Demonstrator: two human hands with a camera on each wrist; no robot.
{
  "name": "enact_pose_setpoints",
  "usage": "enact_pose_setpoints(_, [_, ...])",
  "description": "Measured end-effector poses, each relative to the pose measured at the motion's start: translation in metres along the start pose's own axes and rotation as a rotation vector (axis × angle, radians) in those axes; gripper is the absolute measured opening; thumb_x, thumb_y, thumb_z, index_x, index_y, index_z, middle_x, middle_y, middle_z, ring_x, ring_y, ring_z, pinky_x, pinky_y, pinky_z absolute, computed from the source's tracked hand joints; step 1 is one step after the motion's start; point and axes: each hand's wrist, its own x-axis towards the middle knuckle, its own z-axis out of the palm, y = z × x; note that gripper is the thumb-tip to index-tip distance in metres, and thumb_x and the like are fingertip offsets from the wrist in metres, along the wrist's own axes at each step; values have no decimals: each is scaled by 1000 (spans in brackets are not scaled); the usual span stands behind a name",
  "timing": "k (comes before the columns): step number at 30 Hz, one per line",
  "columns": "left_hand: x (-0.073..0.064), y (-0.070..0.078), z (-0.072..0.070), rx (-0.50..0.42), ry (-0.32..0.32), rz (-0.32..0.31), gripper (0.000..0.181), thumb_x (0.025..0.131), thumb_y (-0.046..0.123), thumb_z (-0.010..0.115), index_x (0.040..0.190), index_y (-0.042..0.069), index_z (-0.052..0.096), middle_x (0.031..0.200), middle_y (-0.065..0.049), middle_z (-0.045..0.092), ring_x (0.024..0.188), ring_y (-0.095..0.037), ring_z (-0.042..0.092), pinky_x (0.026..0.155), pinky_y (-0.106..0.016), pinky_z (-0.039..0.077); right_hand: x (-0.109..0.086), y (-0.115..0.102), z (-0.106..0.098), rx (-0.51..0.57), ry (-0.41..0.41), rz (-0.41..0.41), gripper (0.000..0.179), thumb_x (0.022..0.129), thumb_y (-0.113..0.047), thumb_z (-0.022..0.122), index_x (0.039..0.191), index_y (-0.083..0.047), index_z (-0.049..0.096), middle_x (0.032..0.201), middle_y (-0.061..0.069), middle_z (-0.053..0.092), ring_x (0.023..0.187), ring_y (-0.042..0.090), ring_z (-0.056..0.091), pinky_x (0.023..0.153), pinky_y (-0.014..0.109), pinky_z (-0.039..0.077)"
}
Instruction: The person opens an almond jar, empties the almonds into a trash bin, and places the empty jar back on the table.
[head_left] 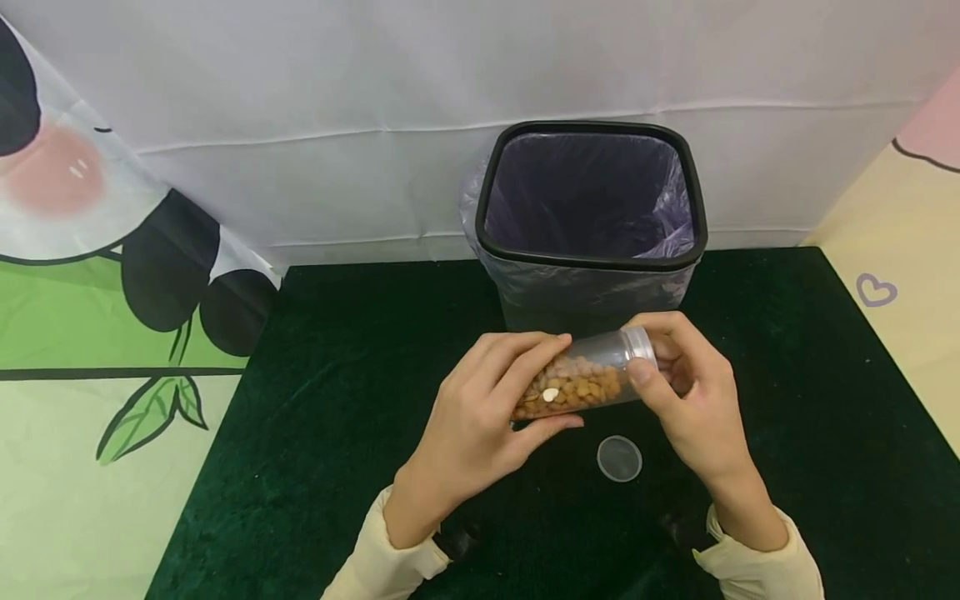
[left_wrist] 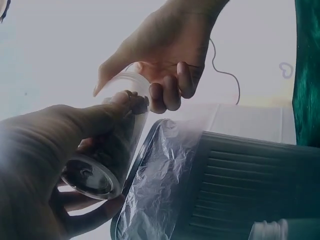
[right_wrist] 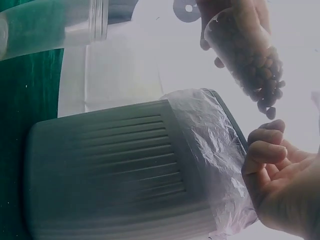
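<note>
In the head view, a clear plastic jar [head_left: 600,367] lies tilted between both hands, partly filled with small golden-brown pieces [head_left: 573,387] that look like nuts or beans. My left hand [head_left: 483,400] grips its lower end, thumb underneath and fingers over the top. At the ringed mouth end, my right hand [head_left: 693,392] pinches with thumb and index finger; whether a lid sits there cannot be told. The left wrist view shows the jar's round base [left_wrist: 90,177]. Just below the hands stands a second clear jar [right_wrist: 50,27], seen from above as a round rim [head_left: 619,459].
A bin [head_left: 592,265] with a black rim and a thin plastic liner stands behind the hands, close to the back wall cloth. Dark green cloth [head_left: 360,375] covers the table. Printed cloth sheets [head_left: 375,67] hang at the back and sides.
</note>
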Motion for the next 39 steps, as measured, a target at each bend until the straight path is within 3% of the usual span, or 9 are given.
enact_pose_setpoints(4, [0,-1,0,59,16,39,68,79,39,82,138,18,56,128,-2,62,115,-16,58,101,-30,49,1,1,0,-7,-10,10,27,91,-4,56,118,0,60,91,-1,72,72,14,62,59,21,50])
enact_pose_setpoints(12, [-1,-5,-2,80,80,114,62,77,36,84,132,17,62,129,-4,65,112,-18,62,97,-32,52,-1,2,1,28,-21,2,29,91,-4,58,120,1,59,96,0,71,74,12,63,59,20,51])
enact_pose_setpoints(17, [-1,-5,-6,101,122,167,60,74,35,87,126,15,66,127,-5,67,107,-19,64,92,-32,54,-2,2,-2,37,-75,-41,33,93,-13,62,123,2,57,99,2,71,79,11,64,63,20,52])
enact_pose_setpoints(23, [1,-5,-12,105,174,239,56,72,33,88,119,11,66,122,-7,70,101,-19,67,89,-31,56,-2,-2,-12,-50,-177,-84,49,92,-19,69,133,0,51,114,1,67,92,11,63,73,18,54])
enact_pose_setpoints(29, [-1,-6,-18,121,194,264,53,72,30,88,112,8,62,122,-8,70,100,-20,67,88,-32,56,-3,-5,-18,-99,-284,-110,64,84,-6,76,140,-1,45,134,4,55,106,11,58,84,16,51])
enact_pose_setpoints(39, [-3,-9,-20,146,185,252,51,73,25,88,112,6,61,124,-8,69,102,-21,66,87,-32,55,2,-6,-19,-42,-347,-226,65,81,-3,78,136,6,44,137,12,51,119,18,53,92,16,50])
